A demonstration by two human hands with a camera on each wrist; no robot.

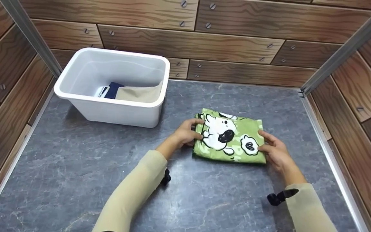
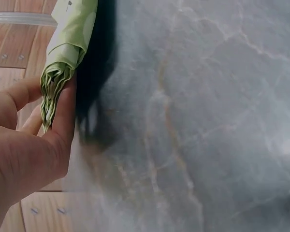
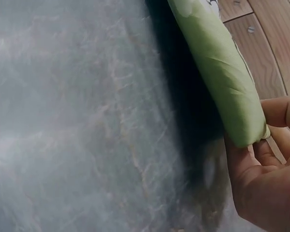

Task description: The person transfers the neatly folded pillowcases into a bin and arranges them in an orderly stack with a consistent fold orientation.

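Note:
Between my two hands is a folded green cloth printed with white cartoon dogs. My left hand pinches its left edge. In the left wrist view, several stacked layers of the cloth show between the fingers and thumb of that hand. My right hand grips the opposite edge near the front corner. The right wrist view shows a smooth, rounded fold of the cloth in the grasp of this hand, with a dark shadow on the tabletop beside it.
A white plastic bin stands at the back left, holding a beige folded cloth and a navy one. Wood-patterned panels wall the grey marbled tabletop at the back and sides.

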